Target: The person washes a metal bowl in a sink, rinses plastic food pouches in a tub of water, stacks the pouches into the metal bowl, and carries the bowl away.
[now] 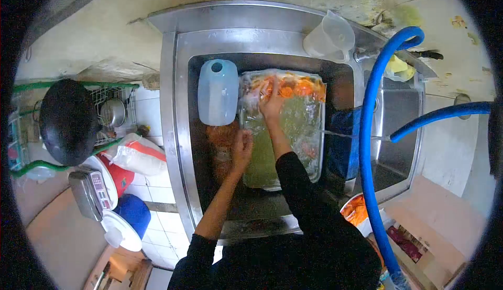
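Rinsing, we are judging, is the step in hand. On the left, a pale blue plastic jug [217,98] is sitting in our stainless-steel sink [181,132]. Our left hand [242,148] is resting loosely curled beside a rectangular clear plastic tub [320,153]; we cannot tell whether it is holding anything. Our right hand [270,104] is reaching, fingers slightly apart, among bright orange rounded slices [301,87] in the tub's far end, any grip hidden. Rightward, a thick blue flexible hose [369,132] is looping past. The next move is probably calling for gentle gathering.

Sink [179,106] with jug [217,95] and, apparently, tub [320,151]
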`<state>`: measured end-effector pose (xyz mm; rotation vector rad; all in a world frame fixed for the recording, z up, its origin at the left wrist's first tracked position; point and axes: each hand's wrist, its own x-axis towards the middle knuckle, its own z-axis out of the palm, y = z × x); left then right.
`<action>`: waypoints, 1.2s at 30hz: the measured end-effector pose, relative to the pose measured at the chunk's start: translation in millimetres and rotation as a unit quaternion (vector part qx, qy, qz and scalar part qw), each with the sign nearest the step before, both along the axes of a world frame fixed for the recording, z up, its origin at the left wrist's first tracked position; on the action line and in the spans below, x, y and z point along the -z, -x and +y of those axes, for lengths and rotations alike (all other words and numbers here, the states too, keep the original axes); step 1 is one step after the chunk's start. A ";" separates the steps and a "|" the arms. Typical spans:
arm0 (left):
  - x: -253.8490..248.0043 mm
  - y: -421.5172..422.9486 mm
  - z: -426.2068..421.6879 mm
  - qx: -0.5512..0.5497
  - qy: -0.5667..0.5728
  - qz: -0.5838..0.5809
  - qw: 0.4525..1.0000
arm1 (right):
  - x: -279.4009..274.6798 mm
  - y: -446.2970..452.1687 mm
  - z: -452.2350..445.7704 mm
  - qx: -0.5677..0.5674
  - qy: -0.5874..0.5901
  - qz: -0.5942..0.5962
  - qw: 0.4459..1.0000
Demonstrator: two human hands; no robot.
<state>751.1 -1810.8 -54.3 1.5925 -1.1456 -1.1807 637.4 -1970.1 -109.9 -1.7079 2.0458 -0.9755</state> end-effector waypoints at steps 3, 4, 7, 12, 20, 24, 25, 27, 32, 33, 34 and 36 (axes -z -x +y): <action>-7.1 10.9 -30.7 -0.029 -0.149 0.177 0.972 | -3.7 -3.4 -17.6 -0.059 -0.099 -0.068 0.991; 11.6 11.7 -41.8 -0.027 -0.150 0.176 0.972 | -3.3 -5.2 -22.5 -0.056 -0.099 -0.068 0.991; 56.0 17.3 -72.3 -0.077 -0.355 0.522 0.772 | -13.6 -12.4 -27.2 -0.077 0.130 -0.066 0.986; 29.9 26.1 -131.8 -0.175 -0.220 0.636 0.719 | -28.8 -4.6 -17.1 -0.104 0.074 -0.078 0.989; 74.9 31.2 -160.6 -0.088 -0.300 0.543 0.780 | -113.0 66.1 -12.8 -0.019 -0.090 -0.024 0.995; 30.9 37.9 -149.7 -0.124 -0.384 0.363 0.840 | -207.4 80.7 -73.0 0.235 0.178 -0.168 0.941; 54.4 41.5 -140.4 -0.096 -0.322 0.373 0.865 | -221.0 86.5 -90.1 0.268 0.198 -0.187 0.924; 64.7 49.5 -127.0 -0.052 -0.221 0.384 0.895 | -235.9 88.6 -104.7 0.246 0.097 -0.141 0.954; -57.2 79.3 -121.4 -0.108 0.026 0.009 0.994 | -192.7 110.7 -45.4 0.135 0.074 -0.108 0.982; -90.8 79.3 -124.7 -0.061 0.082 -0.020 0.995 | -213.3 104.7 -15.5 0.181 0.060 -0.091 0.977; -118.2 81.8 -129.2 -0.012 0.140 -0.048 0.989 | -232.6 103.6 11.9 0.170 0.026 -0.063 0.983; -146.1 92.2 -131.6 0.062 0.214 -0.071 0.972 | -240.2 114.7 58.2 0.159 0.032 0.011 0.987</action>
